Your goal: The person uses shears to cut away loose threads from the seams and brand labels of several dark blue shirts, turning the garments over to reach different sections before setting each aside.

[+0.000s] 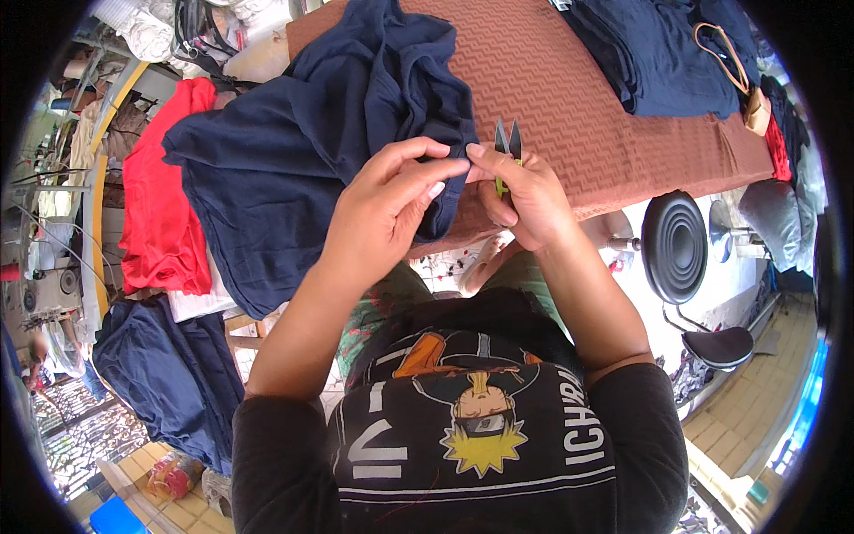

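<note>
A dark navy garment (311,116) hangs in folds over the table's left end, and its edge runs between my hands. At that edge my left hand (382,205) has its fingers drawn together on the cloth; just what lies under the tips is hidden. My right hand (534,196) grips thread snips (502,182) with a yellow-green handle, their dark blades parted and pointing away from me. The right thumb and forefinger meet at the garment's edge, almost touching the left fingertips. Any thread there is too fine to make out.
A brown patterned cloth covers the table (551,133). Folded navy garments (658,53) are stacked at far right, near a tan strap loop (725,53). Red fabric (169,196) and another navy garment (169,365) lie at left. A black round stool (676,245) stands at right.
</note>
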Action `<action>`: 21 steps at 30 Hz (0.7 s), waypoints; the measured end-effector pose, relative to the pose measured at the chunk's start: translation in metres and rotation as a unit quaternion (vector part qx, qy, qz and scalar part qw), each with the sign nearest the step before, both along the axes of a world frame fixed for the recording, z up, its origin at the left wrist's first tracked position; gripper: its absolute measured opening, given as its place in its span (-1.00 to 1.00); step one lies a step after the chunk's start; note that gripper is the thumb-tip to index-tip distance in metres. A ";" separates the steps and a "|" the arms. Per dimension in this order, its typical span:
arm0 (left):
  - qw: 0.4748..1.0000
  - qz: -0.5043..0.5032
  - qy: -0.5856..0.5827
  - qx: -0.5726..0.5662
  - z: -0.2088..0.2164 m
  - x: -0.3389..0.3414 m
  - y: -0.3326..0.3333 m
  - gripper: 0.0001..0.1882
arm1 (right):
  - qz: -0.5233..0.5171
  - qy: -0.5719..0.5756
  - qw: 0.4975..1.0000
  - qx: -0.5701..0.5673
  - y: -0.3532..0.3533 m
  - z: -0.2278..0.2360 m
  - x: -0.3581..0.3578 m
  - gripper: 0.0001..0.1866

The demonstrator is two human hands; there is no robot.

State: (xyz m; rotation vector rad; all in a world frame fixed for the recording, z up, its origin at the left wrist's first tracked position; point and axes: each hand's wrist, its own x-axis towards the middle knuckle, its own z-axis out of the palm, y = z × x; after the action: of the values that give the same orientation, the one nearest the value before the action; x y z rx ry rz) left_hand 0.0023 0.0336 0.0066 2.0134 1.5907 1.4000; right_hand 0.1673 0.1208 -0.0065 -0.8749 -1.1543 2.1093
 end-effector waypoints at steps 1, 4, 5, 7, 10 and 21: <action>0.999 -0.013 0.026 -0.019 0.000 -0.004 0.000 -0.66 | 0.012 -0.002 1.000 0.010 0.002 -0.002 0.002 -0.69; 0.995 -0.041 0.084 -0.032 0.001 -0.011 0.001 -0.68 | 0.016 -0.014 1.000 0.000 0.004 -0.004 0.006 -0.71; 0.993 -0.049 0.101 -0.029 0.002 -0.012 0.002 -0.69 | 0.007 -0.023 1.000 0.001 0.003 -0.003 0.005 -0.72; 0.989 -0.060 0.131 -0.021 0.004 -0.015 0.003 -0.72 | -0.011 -0.041 0.999 0.003 0.002 0.001 0.003 -0.74; 0.984 -0.067 0.162 -0.003 0.004 -0.016 0.003 -0.79 | -0.005 -0.062 0.998 0.024 0.001 0.002 0.005 -0.75; 0.994 0.023 0.037 -0.096 -0.007 0.004 -0.010 -0.93 | -0.013 -0.235 0.871 0.431 -0.008 0.006 0.019 -0.72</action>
State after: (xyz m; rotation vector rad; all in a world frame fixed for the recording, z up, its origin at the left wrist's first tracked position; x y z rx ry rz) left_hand 0.0060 0.0236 -0.0004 1.9477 1.7406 1.1518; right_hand 0.1864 0.1125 -0.0004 -0.9345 -2.0705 1.1174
